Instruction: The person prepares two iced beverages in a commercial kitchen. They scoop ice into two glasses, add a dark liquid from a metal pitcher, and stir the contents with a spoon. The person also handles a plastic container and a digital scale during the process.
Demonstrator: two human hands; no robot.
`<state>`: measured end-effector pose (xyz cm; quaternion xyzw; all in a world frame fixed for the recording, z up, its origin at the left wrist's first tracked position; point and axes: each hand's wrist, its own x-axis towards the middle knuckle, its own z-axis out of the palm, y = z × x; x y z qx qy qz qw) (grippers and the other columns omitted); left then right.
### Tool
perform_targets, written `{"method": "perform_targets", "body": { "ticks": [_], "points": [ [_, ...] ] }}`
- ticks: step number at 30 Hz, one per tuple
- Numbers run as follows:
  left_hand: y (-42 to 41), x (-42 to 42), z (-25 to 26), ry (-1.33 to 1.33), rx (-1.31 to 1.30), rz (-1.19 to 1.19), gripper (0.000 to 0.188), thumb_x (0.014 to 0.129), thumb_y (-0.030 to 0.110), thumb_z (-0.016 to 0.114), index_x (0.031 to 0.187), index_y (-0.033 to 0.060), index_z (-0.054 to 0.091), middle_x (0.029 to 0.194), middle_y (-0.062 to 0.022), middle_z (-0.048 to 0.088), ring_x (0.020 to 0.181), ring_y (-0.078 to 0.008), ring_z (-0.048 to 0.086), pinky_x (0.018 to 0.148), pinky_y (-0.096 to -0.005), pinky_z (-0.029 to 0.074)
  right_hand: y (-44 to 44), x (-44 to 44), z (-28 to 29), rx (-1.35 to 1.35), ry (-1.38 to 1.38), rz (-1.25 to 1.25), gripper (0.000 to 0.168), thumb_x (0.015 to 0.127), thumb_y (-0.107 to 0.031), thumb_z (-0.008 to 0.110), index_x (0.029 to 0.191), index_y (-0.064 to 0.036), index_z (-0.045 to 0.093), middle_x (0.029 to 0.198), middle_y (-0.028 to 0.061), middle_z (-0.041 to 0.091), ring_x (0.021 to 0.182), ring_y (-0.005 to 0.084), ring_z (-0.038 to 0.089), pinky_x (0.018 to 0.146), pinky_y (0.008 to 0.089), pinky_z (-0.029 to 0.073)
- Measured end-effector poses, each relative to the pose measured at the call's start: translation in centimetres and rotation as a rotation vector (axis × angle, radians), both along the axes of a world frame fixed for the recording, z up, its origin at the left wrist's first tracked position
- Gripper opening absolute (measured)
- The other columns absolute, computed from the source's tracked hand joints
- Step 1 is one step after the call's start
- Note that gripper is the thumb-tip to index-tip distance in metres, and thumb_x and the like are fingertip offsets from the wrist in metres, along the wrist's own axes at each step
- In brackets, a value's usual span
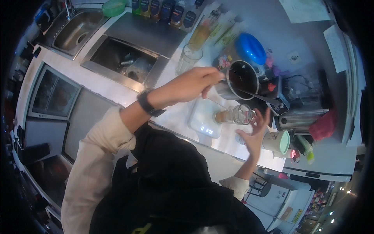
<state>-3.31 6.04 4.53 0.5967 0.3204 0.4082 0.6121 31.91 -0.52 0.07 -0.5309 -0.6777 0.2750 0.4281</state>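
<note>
My left hand, with a dark watch band at the wrist, is curled at the near side of a metal pitcher and appears to grip it; its handle is hidden. Dark liquid fills the pitcher, and a long utensil handle leans out over its rim. A clear drinking glass with a brownish content at its bottom stands on a white digital scale with a lit display. Beside the glass rim, my right hand has thumb and fingers spread; whether a fingertip touches the glass I cannot tell.
Another clear glass stands beyond my left hand. Past the pitcher is a blue-lidded container. A green-lidded tub is right of my right hand. A recessed steel basin, a sink and several bottles are at left and back.
</note>
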Motion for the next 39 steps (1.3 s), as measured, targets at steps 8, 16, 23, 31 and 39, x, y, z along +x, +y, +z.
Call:
{"method": "perform_targets", "body": {
  "ticks": [8, 16, 23, 31, 39],
  "points": [
    [-4.0, -8.5, 0.2, -0.055, -0.084, 0.222, 0.034, 0.114, 0.033, 0.046, 0.090, 0.0086, 0.051, 0.081, 0.0014, 0.047, 0.075, -0.0118, 0.053, 0.074, -0.0272, 0.043, 2.6, -4.8, -3.7, 0.019, 0.053, -0.143, 0.126, 0.069, -0.009, 0.095, 0.168, -0.014, 0.017, 0.124, 0.0170, 0.068, 0.120, 0.0276, 0.065, 0.109, 0.0410, 0.048],
    [-7.4, -14.4, -0.4, 0.054, -0.120, 0.532, 0.036, 0.113, 0.039, 0.046, 0.088, 0.0131, 0.050, 0.079, 0.0033, 0.044, 0.074, -0.0100, 0.049, 0.070, -0.0257, 0.037, 11.1, -10.3, -3.3, 0.049, 0.048, -0.099, 0.092, 0.074, -0.015, 0.094, 0.149, -0.003, 0.041, 0.124, 0.0165, 0.069, 0.115, 0.0235, 0.067, 0.099, 0.0362, 0.054],
    [-7.9, -18.2, -1.7, 0.066, -0.068, 0.615, 0.036, 0.113, 0.040, 0.044, 0.090, 0.0134, 0.052, 0.079, 0.0038, 0.045, 0.076, -0.0097, 0.050, 0.071, -0.0256, 0.036, 17.9, -13.4, -8.7, 0.172, 0.029, -0.071, 0.085, 0.072, -0.012, 0.094, 0.141, 0.001, 0.047, 0.126, 0.0179, 0.069, 0.117, 0.0273, 0.068, 0.105, 0.0380, 0.051],
    [-5.6, -20.2, -3.2, -0.054, -0.049, 0.591, 0.032, 0.114, 0.031, 0.045, 0.094, 0.0078, 0.053, 0.083, 0.0011, 0.047, 0.079, -0.0116, 0.052, 0.077, -0.0278, 0.045, 14.9, -16.0, -8.2, 0.139, 0.232, -0.266, 0.089, 0.079, -0.006, 0.089, 0.150, -0.006, 0.034, 0.124, 0.0168, 0.063, 0.120, 0.0239, 0.062, 0.099, 0.0366, 0.054],
    [-3.6, -21.4, -4.7, -0.069, -0.024, 0.520, 0.037, 0.114, 0.032, 0.046, 0.088, 0.0058, 0.051, 0.081, -0.0001, 0.047, 0.076, -0.0114, 0.053, 0.077, -0.0276, 0.045, 6.7, -24.5, -10.7, -0.243, 0.221, -0.074, 0.048, 0.094, -0.003, 0.074, 0.137, -0.002, 0.053, 0.129, 0.0122, 0.061, 0.123, 0.0222, 0.057, 0.101, 0.0335, 0.050]
  ]
}}
